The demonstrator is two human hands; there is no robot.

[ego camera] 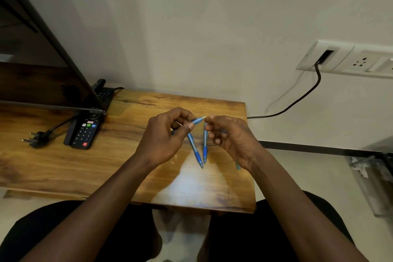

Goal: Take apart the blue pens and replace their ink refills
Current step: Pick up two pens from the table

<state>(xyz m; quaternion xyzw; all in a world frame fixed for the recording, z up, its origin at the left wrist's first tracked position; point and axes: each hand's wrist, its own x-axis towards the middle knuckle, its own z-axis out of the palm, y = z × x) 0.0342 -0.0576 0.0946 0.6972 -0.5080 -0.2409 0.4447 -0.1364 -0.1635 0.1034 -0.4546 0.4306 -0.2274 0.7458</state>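
I see the left hand (165, 134) pinching the left pen (194, 149) and the right hand (229, 136) pinching the right pen (205, 147); both pens hang between the hands, tips converging toward me over the surface (127, 155)

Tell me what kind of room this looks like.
Probably a living room or bedroom at home: a wooden table holds a TV remote by a flat screen, with a wall socket panel nearby.

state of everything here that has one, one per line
left hand, gripping a blue pen, tip down
right hand, pinching second blue pen, tip down
power plug, unplugged, lying on table
remote, face up
tv screen, dark
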